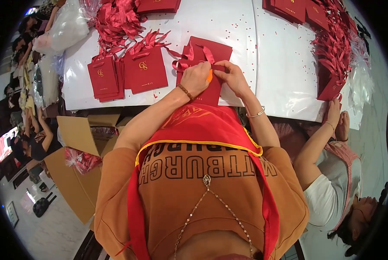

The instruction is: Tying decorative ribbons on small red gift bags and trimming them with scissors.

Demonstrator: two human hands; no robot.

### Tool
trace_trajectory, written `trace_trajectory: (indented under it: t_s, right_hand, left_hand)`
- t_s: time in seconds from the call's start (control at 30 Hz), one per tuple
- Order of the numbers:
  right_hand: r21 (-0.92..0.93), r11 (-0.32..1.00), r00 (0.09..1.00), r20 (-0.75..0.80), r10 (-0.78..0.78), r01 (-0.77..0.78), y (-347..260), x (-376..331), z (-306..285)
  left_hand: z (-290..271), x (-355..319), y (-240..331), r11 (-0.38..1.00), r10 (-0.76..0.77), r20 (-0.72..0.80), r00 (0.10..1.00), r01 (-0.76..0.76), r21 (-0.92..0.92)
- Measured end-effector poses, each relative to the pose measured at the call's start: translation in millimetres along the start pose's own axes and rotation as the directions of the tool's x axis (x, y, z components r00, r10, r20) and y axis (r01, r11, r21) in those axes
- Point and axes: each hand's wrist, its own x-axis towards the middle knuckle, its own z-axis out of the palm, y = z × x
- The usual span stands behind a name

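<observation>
Dark red paper gift bags lie flat on the white table in front of me, overlapping one another. Closed over them is my left hand, with a small orange object showing at its fingers; its exact kind is unclear. Thumb and fingertips of my right hand pinch together close beside it. A shiny red ribbon runs down to the fingertips, where the pinch hides its end. Another loop of ribbon curls out left of my left hand.
Stacks of red bags with ribbons stand to the left. More bags and a ribbon heap lie at the right. Small red specks dot the table. An open cardboard box is below left; a co-worker's hand touches a bag at right.
</observation>
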Motion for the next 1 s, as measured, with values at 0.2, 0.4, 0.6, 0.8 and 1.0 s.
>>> trace_trajectory:
  t_s: [0.2, 0.4, 0.6, 0.8, 1.0]
  right_hand:
    - [-0.038, 0.998, 0.999, -0.014, -0.048, 0.047, -3, -3, 3]
    - [-0.195, 0.974, 0.993, -0.001, -0.120, 0.118, -18, -13, 4]
    - [-0.214, 0.969, 0.991, -0.008, -0.131, 0.126, -18, -12, 4]
    - [-0.222, 0.947, 0.973, 0.035, -0.229, 0.231, -15, -10, 15]
    - [-0.265, 0.894, 0.933, 0.090, -0.349, 0.361, -18, -12, 17]
  left_hand:
    - [0, -2, 2, 0.997, -0.060, 0.007, 0.998, 0.060, -0.037]
    - [-53, 14, -4, 0.965, 0.082, 0.122, 0.989, -0.110, 0.240]
    - [-87, -9, -19, 0.998, 0.052, 0.599, 0.799, -0.018, -0.063]
    - [-78, 32, -18, 0.996, 0.091, 0.374, 0.923, -0.078, -0.050]
    - [-57, 62, -47, 0.940, -0.058, 0.702, 0.709, 0.276, -0.201]
